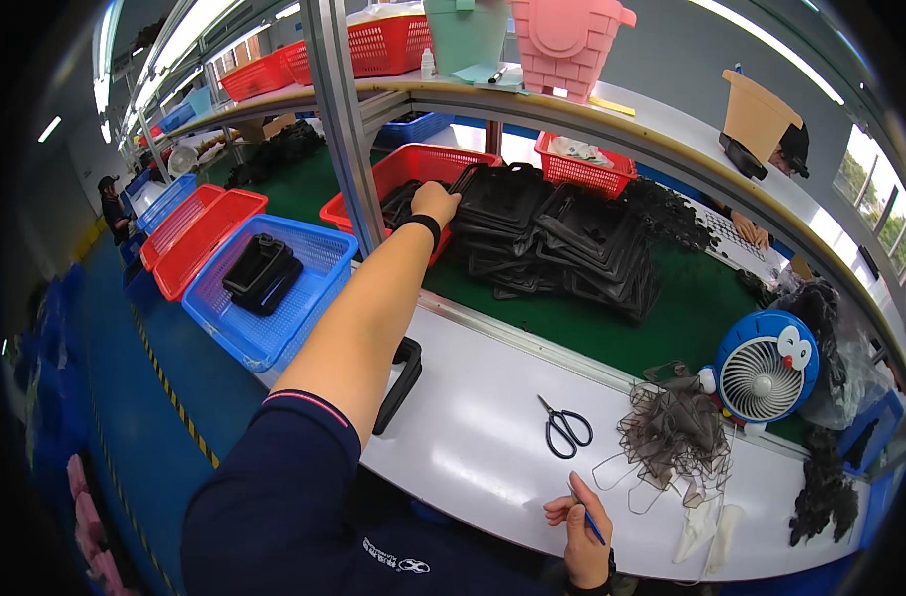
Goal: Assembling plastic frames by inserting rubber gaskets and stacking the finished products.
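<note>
Left hand: at the end of the outstretched left arm, the left hand [435,204] is at the left edge of the stack, fingers curled in; whether it has hold of a frame cannot be told.
Right hand: the right hand [584,536], low over the front edge of the bench [463,407], is partly closed on a slim blue pen-shaped tool [587,512], forefinger extended.
Black frames: the stacked black frames [592,238] lie in uneven layers on the green surface [532,323] beyond the white strip of the bench.
Single frame: one black frame [401,385] lies on the bench just beside the left forearm.
Blue basket: the blue basket [326,260], left of the forearm, contains several black pieces [262,273].
Red basket: the red basket [428,157] is behind the left hand, with dark pieces inside.
Scissors: the scissors [566,432] lie on the bench beyond the right hand, points away from the person.
Strips: a tangle of thin grey-brown strips [676,427] lies right of the scissors.
Fan: the blue fan [766,377] stands upright beyond the tangle.
</note>
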Demonstrator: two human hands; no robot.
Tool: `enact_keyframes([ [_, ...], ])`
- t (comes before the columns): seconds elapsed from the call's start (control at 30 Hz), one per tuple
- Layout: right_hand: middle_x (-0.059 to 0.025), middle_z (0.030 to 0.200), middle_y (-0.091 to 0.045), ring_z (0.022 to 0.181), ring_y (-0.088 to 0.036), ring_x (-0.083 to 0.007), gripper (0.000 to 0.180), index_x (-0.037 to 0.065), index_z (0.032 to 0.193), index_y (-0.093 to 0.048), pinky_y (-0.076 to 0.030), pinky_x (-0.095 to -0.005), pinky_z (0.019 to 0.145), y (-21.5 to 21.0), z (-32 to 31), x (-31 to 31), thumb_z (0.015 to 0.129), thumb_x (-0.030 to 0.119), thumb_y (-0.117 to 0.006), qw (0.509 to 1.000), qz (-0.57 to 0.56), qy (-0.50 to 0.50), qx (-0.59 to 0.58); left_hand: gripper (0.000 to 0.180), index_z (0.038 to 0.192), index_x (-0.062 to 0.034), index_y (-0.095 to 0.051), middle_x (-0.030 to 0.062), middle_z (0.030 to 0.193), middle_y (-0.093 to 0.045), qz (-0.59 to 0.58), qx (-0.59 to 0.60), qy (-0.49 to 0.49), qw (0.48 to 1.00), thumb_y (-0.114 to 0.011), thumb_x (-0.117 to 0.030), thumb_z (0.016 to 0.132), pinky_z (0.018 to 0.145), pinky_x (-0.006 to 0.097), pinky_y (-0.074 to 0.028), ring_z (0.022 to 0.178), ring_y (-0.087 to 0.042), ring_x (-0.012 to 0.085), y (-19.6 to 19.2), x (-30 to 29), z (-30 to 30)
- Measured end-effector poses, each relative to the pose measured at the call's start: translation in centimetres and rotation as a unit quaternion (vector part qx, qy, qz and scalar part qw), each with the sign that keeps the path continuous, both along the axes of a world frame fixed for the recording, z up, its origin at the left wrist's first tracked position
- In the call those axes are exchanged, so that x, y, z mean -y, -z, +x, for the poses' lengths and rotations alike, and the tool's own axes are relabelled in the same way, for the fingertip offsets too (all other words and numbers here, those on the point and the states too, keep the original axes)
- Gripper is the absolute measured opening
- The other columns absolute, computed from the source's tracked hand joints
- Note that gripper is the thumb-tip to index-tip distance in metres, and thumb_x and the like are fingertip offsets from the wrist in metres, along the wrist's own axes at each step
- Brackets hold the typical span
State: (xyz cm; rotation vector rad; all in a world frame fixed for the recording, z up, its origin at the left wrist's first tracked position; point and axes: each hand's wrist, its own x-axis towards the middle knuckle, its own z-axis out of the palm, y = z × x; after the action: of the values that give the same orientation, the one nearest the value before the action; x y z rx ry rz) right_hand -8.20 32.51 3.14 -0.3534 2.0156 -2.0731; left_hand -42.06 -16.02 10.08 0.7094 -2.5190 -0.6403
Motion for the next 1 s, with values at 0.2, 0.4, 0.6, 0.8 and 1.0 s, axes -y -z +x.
enact_keyframes([
  [0.2,-0.0194,0.100,-0.071,0.086,-0.068,-0.0190,0.043,-0.004,0.140,-0.048,-0.054,-0.0283,0.073,-0.7,0.2,-0.3,0.108,0.025,-0.045,0.999,-0.023,0.018,0.034,0.023,0.098,-0.0012,-0.069,0.0144,0.091,-0.071,0.132,-0.097,0.066,0.984,-0.074,-0.020,0.086,0.079,0.037,-0.056,0.083,-0.069,0.0272,-2.8,-1.7,1.8],
  [0.4,-0.0219,0.121,-0.066,0.106,-0.066,-0.0213,0.044,-0.005,0.141,-0.046,-0.056,-0.0280,0.075,-1.1,-1.6,1.3,0.106,0.021,-0.049,0.999,-0.020,0.026,-0.022,0.016,0.110,-0.0034,-0.057,0.0040,0.101,-0.063,0.509,-0.146,0.301,0.793,-0.064,-0.009,0.097,0.087,0.027,-0.055,0.092,-0.064,0.0121,-8.6,-9.0,15.9],
  [0.6,-0.0207,0.129,-0.061,0.108,-0.063,-0.0200,0.053,-0.003,0.148,-0.037,-0.056,-0.0257,0.071,-2.9,-4.5,4.8,0.105,0.024,-0.052,0.992,-0.117,0.029,0.048,0.018,0.111,-0.0062,-0.054,0.0035,0.100,-0.064,0.610,0.017,0.280,0.741,-0.065,-0.010,0.097,0.086,0.029,-0.058,0.092,-0.065,0.0105,-2.0,-15.1,31.6],
  [0.8,-0.0090,0.098,-0.066,0.079,-0.061,-0.0097,0.049,-0.004,0.139,-0.050,-0.053,-0.0227,0.062,0.7,-2.6,4.3,0.093,0.004,-0.065,0.994,0.053,0.011,0.096,0.045,0.140,-0.0005,-0.046,0.0072,0.111,-0.062,0.632,0.142,0.236,0.725,-0.061,-0.008,0.098,0.090,0.032,-0.058,0.102,-0.061,0.0125,6.8,-16.8,39.4],
  [1.0,-0.0036,0.082,-0.064,0.068,-0.057,-0.0084,0.037,-0.001,0.129,-0.058,-0.049,-0.0238,0.063,2.0,-0.8,4.1,0.094,0.006,-0.066,0.975,0.215,0.033,0.048,0.047,0.145,0.0008,-0.043,0.0160,0.122,-0.063,0.686,0.137,0.135,0.702,-0.043,-0.029,0.108,0.092,0.036,-0.058,0.106,-0.066,0.0219,8.3,-16.2,41.3],
])
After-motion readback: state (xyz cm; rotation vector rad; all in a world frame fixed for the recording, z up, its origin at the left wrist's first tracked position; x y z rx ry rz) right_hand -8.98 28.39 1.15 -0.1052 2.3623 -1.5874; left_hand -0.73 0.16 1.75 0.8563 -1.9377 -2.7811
